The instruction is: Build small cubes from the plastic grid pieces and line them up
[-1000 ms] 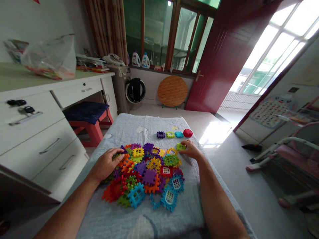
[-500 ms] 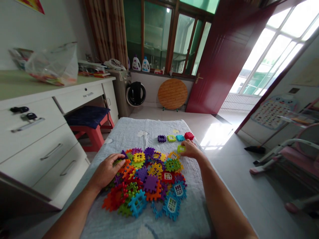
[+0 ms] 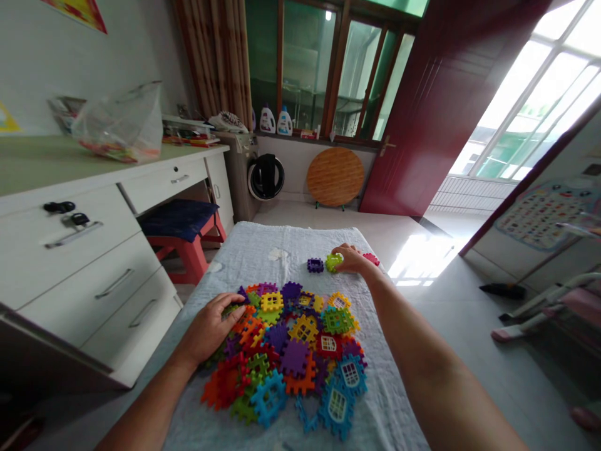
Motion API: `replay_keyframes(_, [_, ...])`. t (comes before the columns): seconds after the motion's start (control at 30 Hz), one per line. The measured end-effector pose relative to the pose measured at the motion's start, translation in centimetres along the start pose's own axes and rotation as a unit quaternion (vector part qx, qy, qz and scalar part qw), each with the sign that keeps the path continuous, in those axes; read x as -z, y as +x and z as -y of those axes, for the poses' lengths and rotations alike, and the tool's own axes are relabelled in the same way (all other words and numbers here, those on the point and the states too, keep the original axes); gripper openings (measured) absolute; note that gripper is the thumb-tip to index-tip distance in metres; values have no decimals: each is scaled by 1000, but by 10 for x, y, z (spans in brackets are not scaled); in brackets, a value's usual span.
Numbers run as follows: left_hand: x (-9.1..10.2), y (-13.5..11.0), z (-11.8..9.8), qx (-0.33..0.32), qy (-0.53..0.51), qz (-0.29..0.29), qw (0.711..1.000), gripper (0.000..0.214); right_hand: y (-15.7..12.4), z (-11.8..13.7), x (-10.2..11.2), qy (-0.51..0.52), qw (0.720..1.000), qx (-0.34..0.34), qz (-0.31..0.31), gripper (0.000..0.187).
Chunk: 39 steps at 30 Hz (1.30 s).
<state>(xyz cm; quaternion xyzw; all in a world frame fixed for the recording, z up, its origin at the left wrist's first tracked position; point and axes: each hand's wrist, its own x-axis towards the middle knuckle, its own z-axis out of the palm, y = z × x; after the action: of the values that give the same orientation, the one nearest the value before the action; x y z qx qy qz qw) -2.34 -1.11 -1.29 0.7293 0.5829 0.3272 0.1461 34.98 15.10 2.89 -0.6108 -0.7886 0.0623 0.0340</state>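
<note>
My right hand (image 3: 352,259) is at the far right of the cloth-covered surface, its fingers closed on a lime green interlocking block (image 3: 333,262). Left of that block sits a purple block (image 3: 315,265), and a red block (image 3: 370,259) shows past the hand; the hand hides what lies between. My left hand (image 3: 213,327) rests at the left edge of a heap of interlocking blocks (image 3: 295,357) in several colours. Its fingers are stretched out and apart, touching the upper left of the heap.
A pale blue patterned cloth (image 3: 253,247) covers the surface. Beyond it are a round wooden board (image 3: 335,177), a washing machine (image 3: 265,177) and a dark red door (image 3: 441,113). On the left, a red stool (image 3: 190,250) stands by a white desk (image 3: 107,269).
My right hand has moved forward with the lime block, from nearer the heap up to the row of blocks. My left hand stays on the heap. The view has shifted slightly.
</note>
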Motion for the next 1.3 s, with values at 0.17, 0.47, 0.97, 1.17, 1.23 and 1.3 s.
replay_keyframes(0.17, [-1,0,2,3,2,15,1000,34,5,-4,-9,-12,1000,8,13,53])
replay_keyframes(0.47, [-2,1,4,-11,3,0,1000,33,-8,1,3,15,1000,19,-13,67])
replay_keyframes(0.97, [-2,0,2,-21,13,6,1000,36,-131,32,10,156,982,74,79,28])
replay_keyframes(1.17, [-1,-1,-3,-16,9,4,1000,34,-123,49,10,107,985,134,3,21])
replay_keyframes(1.23, [0,-1,-5,-14,8,1,1000,33,-113,65,13,107,979,169,-23,21])
replay_keyframes(1.3, [1,0,-8,-12,6,-3,1000,33,-101,86,12,108,969,220,-27,26])
